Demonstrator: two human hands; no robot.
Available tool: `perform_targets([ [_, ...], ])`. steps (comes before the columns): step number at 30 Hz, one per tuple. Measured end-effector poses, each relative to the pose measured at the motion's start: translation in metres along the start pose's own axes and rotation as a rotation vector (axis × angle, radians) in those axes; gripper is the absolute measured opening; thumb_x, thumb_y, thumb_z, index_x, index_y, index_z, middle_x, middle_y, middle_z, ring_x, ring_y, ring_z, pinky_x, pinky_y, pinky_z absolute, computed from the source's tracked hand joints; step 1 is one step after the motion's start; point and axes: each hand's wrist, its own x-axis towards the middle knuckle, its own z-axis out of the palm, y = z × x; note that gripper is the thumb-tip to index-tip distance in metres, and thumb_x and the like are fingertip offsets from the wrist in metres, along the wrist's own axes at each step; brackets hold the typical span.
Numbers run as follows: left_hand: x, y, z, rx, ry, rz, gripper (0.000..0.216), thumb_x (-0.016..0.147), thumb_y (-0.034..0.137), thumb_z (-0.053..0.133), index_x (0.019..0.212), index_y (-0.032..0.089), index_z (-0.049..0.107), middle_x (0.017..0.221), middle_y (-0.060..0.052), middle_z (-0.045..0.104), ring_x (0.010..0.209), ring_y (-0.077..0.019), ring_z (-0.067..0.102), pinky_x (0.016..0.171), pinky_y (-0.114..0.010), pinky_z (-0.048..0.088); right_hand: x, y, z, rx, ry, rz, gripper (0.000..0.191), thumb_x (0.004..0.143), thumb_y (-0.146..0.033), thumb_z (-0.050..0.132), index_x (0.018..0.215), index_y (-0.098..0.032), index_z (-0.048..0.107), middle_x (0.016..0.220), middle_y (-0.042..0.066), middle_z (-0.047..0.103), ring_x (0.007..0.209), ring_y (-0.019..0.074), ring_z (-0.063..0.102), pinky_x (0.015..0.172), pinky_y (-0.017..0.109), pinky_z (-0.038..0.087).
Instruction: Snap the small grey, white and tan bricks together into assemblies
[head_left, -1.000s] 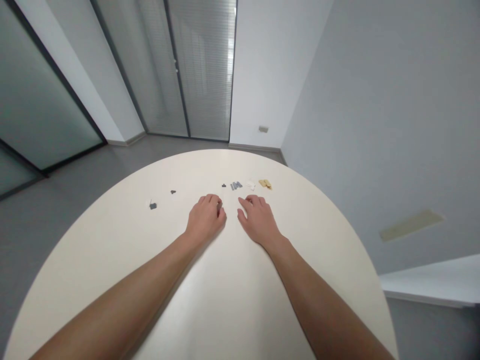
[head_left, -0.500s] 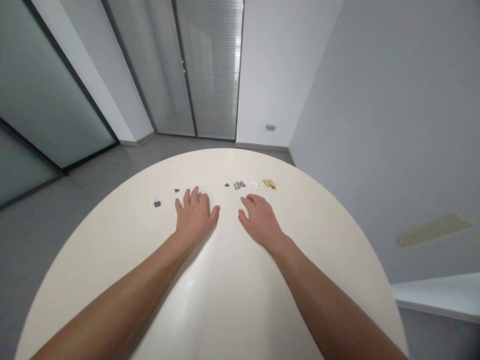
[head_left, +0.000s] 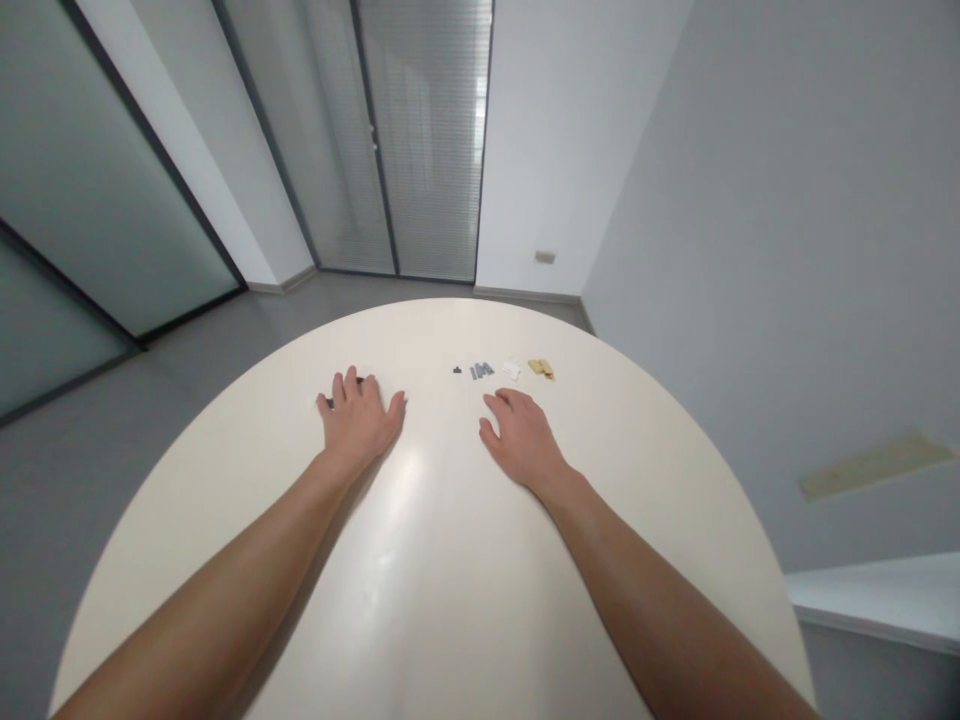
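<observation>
My left hand lies flat on the round cream table with its fingers spread. Its fingertips reach two small dark pieces and mostly cover them; a dark edge peeks out by the little finger. My right hand rests palm down to the right, fingers loosely curved and holding nothing. Just beyond it lies a row of small pieces: a tiny dark piece, a grey piece, a white piece and a tan piece.
The table's far edge curves just behind the pieces. Grey floor, glass partitions and a blinded door lie beyond. A white ledge stands at the lower right by the wall.
My left hand opened from a curled pose, slid left across the table and now covers the two dark pieces. My right hand stayed put.
</observation>
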Motion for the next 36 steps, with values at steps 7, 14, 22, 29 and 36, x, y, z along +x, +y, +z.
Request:
perform_targets([
  [7, -0.007, 0.020, 0.007, -0.126, 0.029, 0.196, 0.056, 0.097, 0.045, 0.045, 0.136, 0.006, 0.053, 0.157, -0.026, 0.037, 0.147, -0.0416, 0.033, 0.118, -0.059, 0.030, -0.001, 0.000, 0.000, 0.006, 0.016, 0.001, 0.042, 0.098, -0.029, 0.049, 0.134, -0.012, 0.060, 0.137, 0.016, 0.058, 0.128, 0.0290, 0.049, 0.113, 0.043, 0.037],
  [14, -0.013, 0.036, 0.002, -0.473, -0.018, 0.507, 0.043, 0.095, 0.026, 0.049, 0.136, 0.013, 0.049, 0.152, -0.020, 0.044, 0.146, -0.0308, 0.036, 0.119, -0.052, 0.036, 0.001, 0.002, 0.001, 0.020, 0.037, -0.012, 0.039, 0.096, -0.029, 0.050, 0.130, -0.013, 0.062, 0.134, 0.017, 0.059, 0.124, 0.0296, 0.051, 0.109, 0.045, 0.040],
  [22, -0.033, 0.057, -0.005, -0.756, -0.103, 0.762, 0.063, 0.080, 0.009, 0.051, 0.142, 0.014, 0.042, 0.152, -0.018, 0.044, 0.145, -0.0275, 0.038, 0.121, -0.048, 0.034, 0.003, 0.002, 0.001, 0.057, 0.048, -0.042, 0.033, 0.094, -0.026, 0.054, 0.123, -0.015, 0.065, 0.130, 0.015, 0.062, 0.121, 0.0274, 0.053, 0.108, 0.044, 0.040],
  [29, -0.033, 0.059, -0.005, -0.799, -0.006, 0.653, 0.057, 0.082, 0.007, 0.047, 0.138, 0.016, 0.045, 0.144, -0.015, 0.053, 0.137, -0.0247, 0.046, 0.118, -0.047, 0.037, 0.002, 0.000, -0.002, 0.125, 0.045, -0.144, 0.027, 0.095, -0.023, 0.054, 0.117, -0.018, 0.068, 0.122, 0.011, 0.065, 0.116, 0.0239, 0.056, 0.106, 0.039, 0.042],
  [36, -0.022, 0.052, -0.001, -0.635, -0.117, 0.413, 0.043, 0.089, 0.019, 0.056, 0.132, 0.016, 0.054, 0.115, -0.010, 0.070, 0.109, -0.0268, 0.061, 0.097, -0.044, 0.050, 0.001, -0.002, -0.005, 0.153, 0.050, -0.138, 0.027, 0.096, -0.023, 0.054, 0.118, -0.020, 0.070, 0.122, 0.010, 0.066, 0.116, 0.0234, 0.057, 0.106, 0.040, 0.043],
])
